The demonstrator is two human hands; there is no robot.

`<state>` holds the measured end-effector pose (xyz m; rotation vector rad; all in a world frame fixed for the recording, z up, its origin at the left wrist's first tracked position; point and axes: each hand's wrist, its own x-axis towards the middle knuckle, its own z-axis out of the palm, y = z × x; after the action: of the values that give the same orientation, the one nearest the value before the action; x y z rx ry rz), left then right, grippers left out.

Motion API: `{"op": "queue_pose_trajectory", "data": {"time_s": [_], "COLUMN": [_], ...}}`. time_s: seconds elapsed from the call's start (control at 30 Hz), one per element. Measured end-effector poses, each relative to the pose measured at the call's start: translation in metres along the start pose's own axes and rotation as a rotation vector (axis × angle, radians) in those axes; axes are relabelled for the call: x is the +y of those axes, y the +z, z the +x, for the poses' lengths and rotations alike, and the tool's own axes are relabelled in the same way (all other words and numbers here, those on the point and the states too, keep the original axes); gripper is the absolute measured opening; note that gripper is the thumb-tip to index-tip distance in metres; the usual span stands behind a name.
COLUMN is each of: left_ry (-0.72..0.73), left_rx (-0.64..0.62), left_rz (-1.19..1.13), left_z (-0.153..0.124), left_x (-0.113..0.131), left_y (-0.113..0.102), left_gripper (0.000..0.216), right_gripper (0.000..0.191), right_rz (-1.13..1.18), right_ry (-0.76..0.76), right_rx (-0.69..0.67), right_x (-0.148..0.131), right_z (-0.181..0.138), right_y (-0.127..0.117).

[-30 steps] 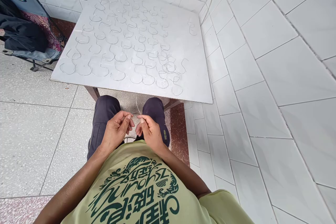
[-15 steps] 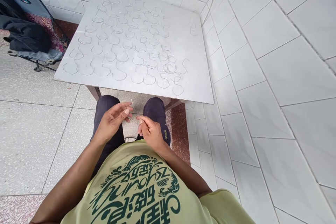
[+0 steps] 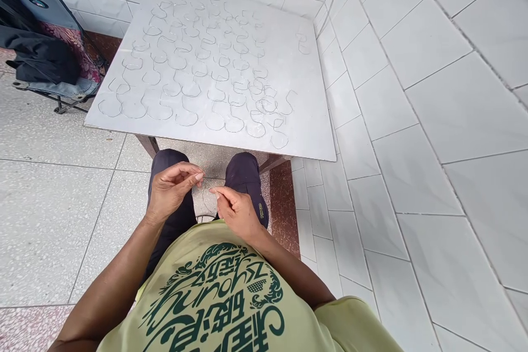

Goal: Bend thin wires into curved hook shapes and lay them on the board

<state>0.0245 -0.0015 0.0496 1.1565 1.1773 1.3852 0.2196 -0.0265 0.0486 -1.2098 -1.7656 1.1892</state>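
Both hands held one thin wire [image 3: 205, 198] over the lap: left hand [image 3: 171, 190] and right hand [image 3: 235, 210] each kept a narrow pinching grip on it.

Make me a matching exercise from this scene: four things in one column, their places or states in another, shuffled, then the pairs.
1. wire piece
2. bent wire shapes
3. folding chair
4. white board

A. heaped with dark clothes, at far left
B. pinched between the left hand and right hand
C. spread in rows
D. lying on a table frame above the knees

Pairs: 1-B, 2-C, 3-A, 4-D
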Motion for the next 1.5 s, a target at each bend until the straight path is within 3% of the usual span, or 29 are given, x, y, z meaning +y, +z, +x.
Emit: {"op": "queue_pose_trajectory", "data": {"time_s": [0.1,0.17,0.3,0.4,0.63,0.93,1.13,1.37,1.5], "left_ry": [0.032,-0.025,-0.215,-0.261,-0.166,-0.039,0.014,-0.094,-0.085], "left_rx": [0.079,0.092,0.024,0.007,0.003,-0.004,-0.107,0.077,0.096], "left_rz": [0.03,-0.047,-0.19,-0.124,0.239,0.451,0.461,0.253,0.214], "left_z": [-0.004,-0.006,-0.008,-0.015,-0.038,-0.048,-0.053,-0.043,-0.04], "left_x": [0.001,0.0,-0.002,0.002,0.012,0.018,0.01,0.013,0.009], "left_y": [0.004,0.005,0.002,0.003,0.012,0.017,0.022,0.024,0.023], "left_gripper": [0.017,0.02,0.038,0.042,0.036,0.031,0.026,0.025,0.026], "right_gripper": [0.031,0.031,0.033,0.034,0.036,0.034,0.031,0.031,0.031], "right_rz": [-0.024,-0.091,-0.275,-0.343,-0.393,-0.397,-0.334,-0.185,-0.19], "right_ry": [-0.02,-0.077,-0.197,-0.217,-0.263,-0.244,-0.247,-0.166,-0.15], "right_rx": [0.019,0.06,0.146,0.142,0.129,0.098,0.078,0.033,0.007], "right_x": [-0.001,0.001,0.008,0.013,0.022,0.02,0.01,0.0,0.003], "right_z": [0.002,0.003,0.006,0.008,0.011,0.013,0.018,0.015,0.013], "right_y": [0.0,0.001,0.002,0.003,0.002,0.001,-0.004,-0.01,-0.009]}}
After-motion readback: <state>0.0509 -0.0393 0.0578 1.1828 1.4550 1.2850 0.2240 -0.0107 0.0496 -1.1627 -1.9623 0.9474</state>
